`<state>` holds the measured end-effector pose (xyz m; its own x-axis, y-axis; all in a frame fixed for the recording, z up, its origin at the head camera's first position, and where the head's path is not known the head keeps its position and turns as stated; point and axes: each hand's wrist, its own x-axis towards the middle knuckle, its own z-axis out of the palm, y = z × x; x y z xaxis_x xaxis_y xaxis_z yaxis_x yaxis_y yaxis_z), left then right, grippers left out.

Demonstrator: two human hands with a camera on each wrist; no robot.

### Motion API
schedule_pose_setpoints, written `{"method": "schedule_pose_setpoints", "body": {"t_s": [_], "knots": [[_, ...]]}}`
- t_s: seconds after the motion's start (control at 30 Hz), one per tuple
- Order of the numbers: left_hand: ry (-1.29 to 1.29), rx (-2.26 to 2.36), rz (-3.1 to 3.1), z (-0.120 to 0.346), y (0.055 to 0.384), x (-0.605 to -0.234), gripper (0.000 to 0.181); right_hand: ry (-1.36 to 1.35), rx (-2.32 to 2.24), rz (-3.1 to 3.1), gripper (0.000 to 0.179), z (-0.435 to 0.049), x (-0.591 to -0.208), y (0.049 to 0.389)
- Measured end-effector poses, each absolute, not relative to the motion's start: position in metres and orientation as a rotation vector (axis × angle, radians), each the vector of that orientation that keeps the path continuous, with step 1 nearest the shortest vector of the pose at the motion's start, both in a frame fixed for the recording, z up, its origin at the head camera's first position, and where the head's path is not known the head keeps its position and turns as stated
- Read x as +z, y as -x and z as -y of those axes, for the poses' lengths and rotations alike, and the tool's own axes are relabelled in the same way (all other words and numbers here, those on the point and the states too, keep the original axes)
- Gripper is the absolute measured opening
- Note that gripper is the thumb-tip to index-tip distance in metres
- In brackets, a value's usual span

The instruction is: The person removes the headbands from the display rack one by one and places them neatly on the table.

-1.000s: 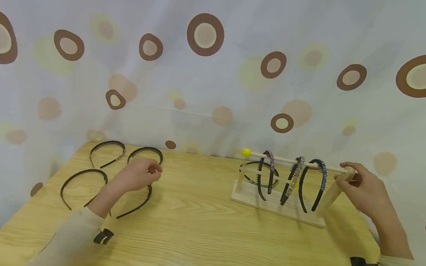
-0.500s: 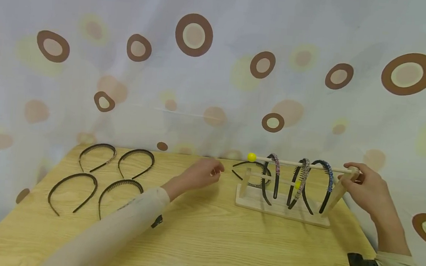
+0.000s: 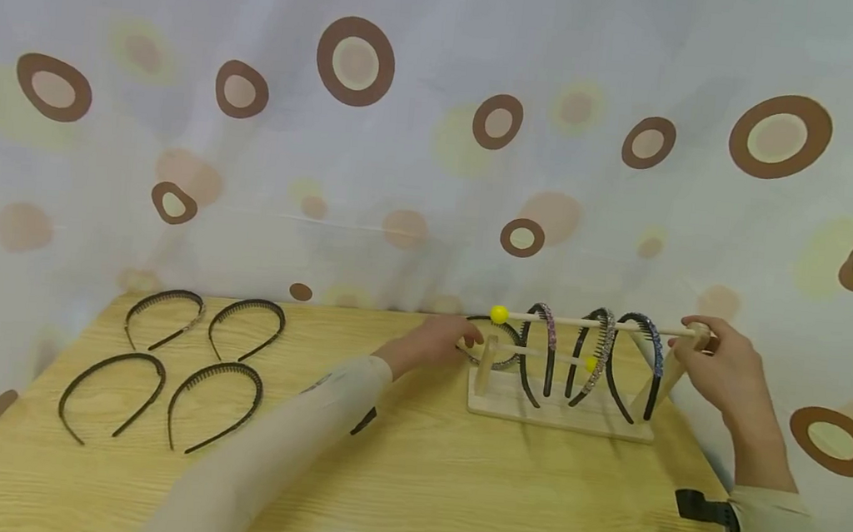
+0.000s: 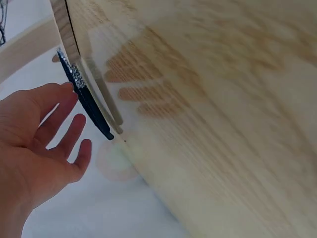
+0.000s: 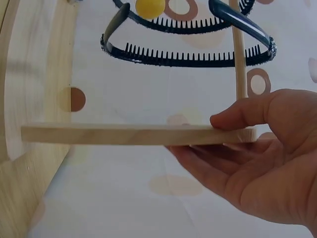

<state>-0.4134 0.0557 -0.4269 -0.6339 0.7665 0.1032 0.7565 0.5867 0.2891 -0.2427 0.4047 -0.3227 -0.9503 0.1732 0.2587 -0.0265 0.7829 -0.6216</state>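
My left hand [image 3: 436, 340] reaches behind the left end of the wooden headband rack [image 3: 557, 416]. In the left wrist view, a fingertip touches a black headband with silver glitter [image 4: 91, 109] lying on the table there; the other fingers are loosely bent. My right hand [image 3: 723, 364] grips the top of the rack's taller right post [image 5: 124, 135], thumb on one side and fingers on the other. Three toothed headbands hang on the upper rod: a pink-studded one [image 3: 552, 338], a silver-studded one [image 3: 606, 347] and a blue-studded one [image 3: 651, 342].
Several black headbands lie at the table's left, including a near-left one [image 3: 114, 356] and a back one [image 3: 249, 302]. A yellow ball [image 3: 499, 314] caps the upper rod and another [image 3: 593, 363] the lower rod. A patterned curtain [image 3: 404, 172] hangs behind the table [image 3: 416, 499].
My left hand has moved right, from above the loose headbands on the left to the headband behind the rack. My right hand has kept its grip on the post. The view has shifted rightward.
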Motion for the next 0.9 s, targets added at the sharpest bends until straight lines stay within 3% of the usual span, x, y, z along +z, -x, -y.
{"method": "schedule_pose_setpoints", "body": {"t_s": [0.2,0.9], "knots": [[-1.331,0.369,-2.744,-0.070,0.417,-0.428,0.031,0.058,0.923,2.682,0.066,-0.416,-0.318,0.244],[-1.252,0.271,-2.765,-0.080,0.412,-0.429,0.011,0.116,0.871,2.676,0.059,-0.422,-0.319,0.241]]}}
